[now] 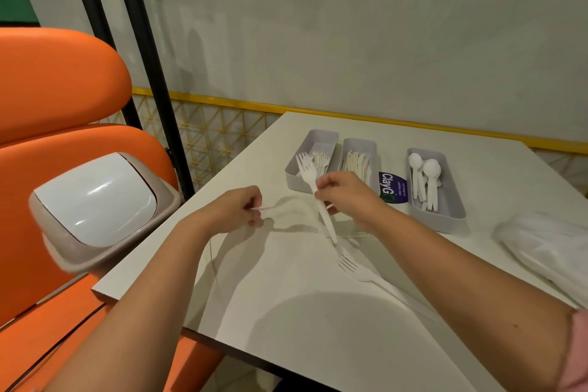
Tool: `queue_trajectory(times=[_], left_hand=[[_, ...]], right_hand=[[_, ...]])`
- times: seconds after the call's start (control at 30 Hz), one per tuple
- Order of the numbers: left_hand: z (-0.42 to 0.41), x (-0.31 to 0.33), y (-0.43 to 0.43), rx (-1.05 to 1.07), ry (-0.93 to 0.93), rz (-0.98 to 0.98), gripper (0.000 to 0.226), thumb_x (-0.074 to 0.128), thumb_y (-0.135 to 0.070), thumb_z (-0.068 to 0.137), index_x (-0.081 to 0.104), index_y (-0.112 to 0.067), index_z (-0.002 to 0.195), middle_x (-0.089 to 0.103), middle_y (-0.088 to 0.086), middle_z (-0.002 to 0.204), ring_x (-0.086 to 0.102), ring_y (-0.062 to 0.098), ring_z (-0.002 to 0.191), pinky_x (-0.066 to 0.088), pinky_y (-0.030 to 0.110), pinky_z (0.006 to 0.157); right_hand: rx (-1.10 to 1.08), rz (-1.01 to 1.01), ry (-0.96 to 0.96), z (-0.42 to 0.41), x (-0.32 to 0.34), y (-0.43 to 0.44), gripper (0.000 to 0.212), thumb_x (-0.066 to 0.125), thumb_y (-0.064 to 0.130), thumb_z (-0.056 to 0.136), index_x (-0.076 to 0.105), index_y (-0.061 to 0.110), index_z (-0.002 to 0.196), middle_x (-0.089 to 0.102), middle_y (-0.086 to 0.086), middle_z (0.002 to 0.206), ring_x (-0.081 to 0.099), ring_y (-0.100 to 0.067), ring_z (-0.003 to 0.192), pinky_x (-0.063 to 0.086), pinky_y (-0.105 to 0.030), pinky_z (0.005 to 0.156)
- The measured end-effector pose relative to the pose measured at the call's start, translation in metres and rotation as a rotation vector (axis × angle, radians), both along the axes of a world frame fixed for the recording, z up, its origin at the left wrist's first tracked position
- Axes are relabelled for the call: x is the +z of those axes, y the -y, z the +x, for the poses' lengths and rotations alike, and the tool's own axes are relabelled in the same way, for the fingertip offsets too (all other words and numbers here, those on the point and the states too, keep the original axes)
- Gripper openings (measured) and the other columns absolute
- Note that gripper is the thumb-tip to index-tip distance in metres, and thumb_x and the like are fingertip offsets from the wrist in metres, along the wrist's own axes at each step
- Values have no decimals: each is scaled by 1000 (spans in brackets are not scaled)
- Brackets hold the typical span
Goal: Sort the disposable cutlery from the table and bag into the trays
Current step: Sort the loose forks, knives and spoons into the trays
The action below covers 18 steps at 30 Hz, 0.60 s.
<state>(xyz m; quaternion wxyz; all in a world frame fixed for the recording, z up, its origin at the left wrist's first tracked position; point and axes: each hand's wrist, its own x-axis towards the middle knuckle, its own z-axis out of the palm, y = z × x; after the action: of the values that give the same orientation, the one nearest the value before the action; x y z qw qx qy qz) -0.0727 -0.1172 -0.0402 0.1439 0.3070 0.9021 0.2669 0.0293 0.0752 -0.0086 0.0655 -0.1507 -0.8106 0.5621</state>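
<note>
My right hand (345,197) pinches a white plastic fork (313,184) by its handle, tines up, just in front of the fork tray (294,178). My left hand (240,210) grips a clear plastic wrapper (286,212) that stretches toward the fork. Another white fork (356,269) lies on the table near my right forearm. The middle tray (361,143) holds knives, and the right tray (448,200) holds spoons. A clear plastic bag (547,245) lies at the table's right edge.
A swing-lid bin (95,204) sits on the orange bench (57,79) left of the white table (302,328). A purple sticker (393,186) lies between the trays. Black posts and a grey wall stand behind.
</note>
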Motion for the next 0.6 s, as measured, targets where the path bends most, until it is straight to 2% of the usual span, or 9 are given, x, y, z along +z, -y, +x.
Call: queue_trajectory(times=[0.07,0.2,0.3,0.47,0.6], left_hand=[[4,1,-5,47,90,121,18,39,-3,95,41,-18,85,66,-1,76,57,15,71,42,27,66],[15,6,-20,138,265,419,20,33,-1,97,48,-9,108,57,3,75,51,18,64,44,30,68],[30,11,-29,136,454,624,22,32,0,98,51,-6,108,55,7,79,56,19,70,49,31,68],[41,15,-37,102,609,746,27,29,-5,101,55,-9,103,63,9,86,63,23,73,53,38,73],[44,16,-39,50,627,756,30,26,-11,103,56,-11,102,62,11,84,61,23,64,53,35,66]], right_hand=[[-57,-18,-51,0,5,-1,10,55,0,88,58,9,93,55,-2,81,53,-13,70,45,-24,62],[-29,-108,-63,-1,8,2,7,57,2,89,59,9,87,57,-3,75,55,-13,68,44,-24,62],[15,-165,-41,-4,5,10,15,57,2,89,57,11,78,58,-4,71,57,-13,64,45,-23,58],[23,-195,-21,-9,4,18,15,54,1,90,57,10,79,59,-6,68,57,-13,62,46,-23,59],[28,-179,-16,-12,5,21,8,57,2,89,58,8,83,58,-4,68,54,-12,62,42,-22,60]])
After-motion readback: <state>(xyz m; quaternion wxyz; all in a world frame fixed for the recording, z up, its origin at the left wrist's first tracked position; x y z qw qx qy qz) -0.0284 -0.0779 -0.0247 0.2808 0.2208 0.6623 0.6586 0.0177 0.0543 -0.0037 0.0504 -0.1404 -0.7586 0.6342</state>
